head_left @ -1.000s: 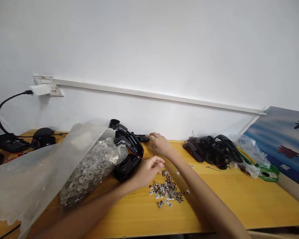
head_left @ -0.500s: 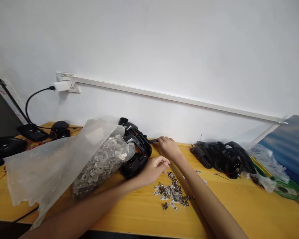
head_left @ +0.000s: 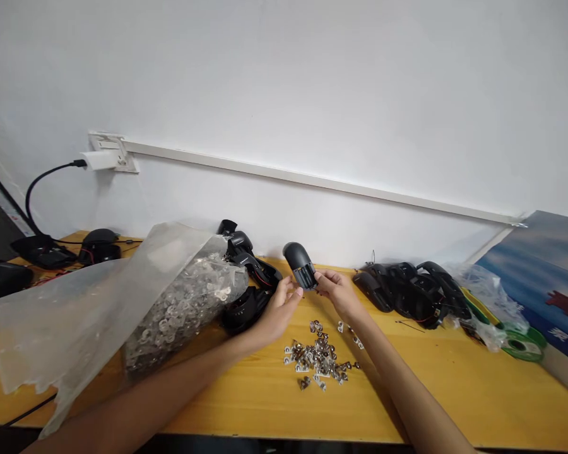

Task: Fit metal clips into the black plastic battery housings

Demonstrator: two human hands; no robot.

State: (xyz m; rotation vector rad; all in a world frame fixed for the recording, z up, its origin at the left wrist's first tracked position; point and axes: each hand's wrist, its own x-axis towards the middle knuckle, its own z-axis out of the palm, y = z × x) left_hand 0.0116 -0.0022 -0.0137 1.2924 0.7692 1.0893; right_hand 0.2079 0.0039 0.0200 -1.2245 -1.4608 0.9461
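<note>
A rounded black plastic housing (head_left: 299,261) with a slotted compartment, which looks like a battery bay, is held up above the back of the table. My right hand (head_left: 337,291) pinches its lower right edge between thumb and fingers. From the lower left, my left hand (head_left: 280,309) closes its fingertips on the bottom edge. Below my hands, a loose pile of small metal contact pieces (head_left: 319,356) lies on the yellow wooden table (head_left: 246,403). Left of my left hand stands a clear plastic bag (head_left: 180,302) full of similar small metal pieces.
Several black housings (head_left: 250,261) are heaped behind the bag, and another group (head_left: 407,293) lies at the right. Beyond these are a green spool (head_left: 523,345) and crumpled clear plastic (head_left: 495,296). A black cable (head_left: 31,195) runs from a white wall plug (head_left: 99,159).
My right hand has brought the black housing up from the table's back edge towards me. My left hand has moved up and come to it. The view has shifted slightly.
</note>
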